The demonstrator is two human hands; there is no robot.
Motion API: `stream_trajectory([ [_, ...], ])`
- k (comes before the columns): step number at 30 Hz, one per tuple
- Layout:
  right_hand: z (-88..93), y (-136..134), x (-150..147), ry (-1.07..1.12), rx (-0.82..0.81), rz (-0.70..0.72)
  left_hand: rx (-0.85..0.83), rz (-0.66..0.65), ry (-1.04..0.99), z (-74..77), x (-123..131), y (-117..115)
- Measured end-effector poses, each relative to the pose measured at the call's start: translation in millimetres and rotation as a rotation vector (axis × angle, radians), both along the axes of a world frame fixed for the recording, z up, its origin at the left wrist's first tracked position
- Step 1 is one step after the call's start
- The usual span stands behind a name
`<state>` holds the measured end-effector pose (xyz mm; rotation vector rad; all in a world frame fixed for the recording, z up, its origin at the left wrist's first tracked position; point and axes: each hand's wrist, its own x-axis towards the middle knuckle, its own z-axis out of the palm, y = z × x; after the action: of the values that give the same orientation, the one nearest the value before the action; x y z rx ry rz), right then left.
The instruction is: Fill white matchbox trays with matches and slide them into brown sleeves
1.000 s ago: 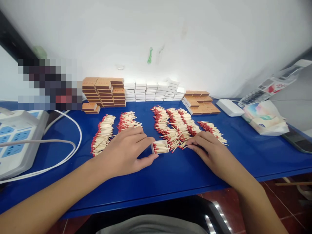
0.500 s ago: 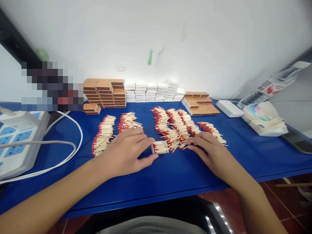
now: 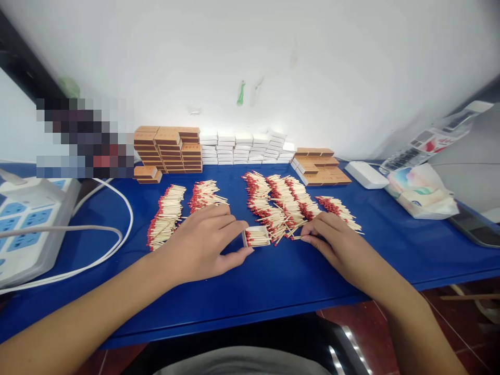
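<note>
A small white tray (image 3: 258,244) lies on the blue table, partly filled with red-tipped matches. My left hand (image 3: 207,242) grips its left end between thumb and index finger. Just right of the tray, my right hand (image 3: 330,234) pinches the end of a match (image 3: 296,238) whose red head points left. Rows of loose matches fan out beyond my hands: a long row (image 3: 166,216) at the left, a shorter one (image 3: 205,195) beside it, several joined rows (image 3: 287,200) in the middle, and another (image 3: 344,213) at the right.
Against the wall stand orange matchboxes (image 3: 167,151), white trays (image 3: 244,148) and more orange boxes (image 3: 322,169). A power strip (image 3: 58,234) with white cables (image 3: 127,208) is at the left. At the right are a white box (image 3: 367,174), a tissue pack (image 3: 422,192) and a phone (image 3: 476,224).
The thumb and index finger of my right hand have closed together on the match end. My left hand and the tray have stayed in place.
</note>
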<state>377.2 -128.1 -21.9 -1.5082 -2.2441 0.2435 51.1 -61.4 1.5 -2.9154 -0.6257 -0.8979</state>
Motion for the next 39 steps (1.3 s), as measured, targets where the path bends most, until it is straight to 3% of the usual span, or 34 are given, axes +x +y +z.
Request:
stream_trajectory([
  [5, 10.1, -13, -6, 0.042, 0.023, -0.066, 0.005, 0.001, 0.0, -0.5, 1, 1],
  [9, 22.2, -21, -38, 0.107, 0.134, -0.13, 0.009, 0.005, 0.004, 0.4, 1, -1],
  [14, 27.5, -10, -83, 0.071, 0.182, -0.032, 0.006, 0.01, 0.002, 2.1, 2, -2],
  [21, 24.5, 6, -99, 0.0, 0.195, 0.032, 0.014, -0.011, -0.003, 3.9, 1, -3],
  [25, 27.3, 3, -92, 0.121, 0.13, 0.025, 0.017, -0.013, -0.007, 3.8, 1, -3],
  [30, 26.3, -1, -48, 0.123, 0.229, -0.142, 0.009, -0.006, -0.008, 2.8, 0, -2],
  [34, 12.8, -1, -12, 0.077, 0.141, -0.082, 0.01, -0.001, -0.01, 2.2, 1, -1],
  [39, -1.5, 0, -4, 0.076, 0.054, -0.011, -0.009, -0.007, -0.008, 0.5, 1, 0],
])
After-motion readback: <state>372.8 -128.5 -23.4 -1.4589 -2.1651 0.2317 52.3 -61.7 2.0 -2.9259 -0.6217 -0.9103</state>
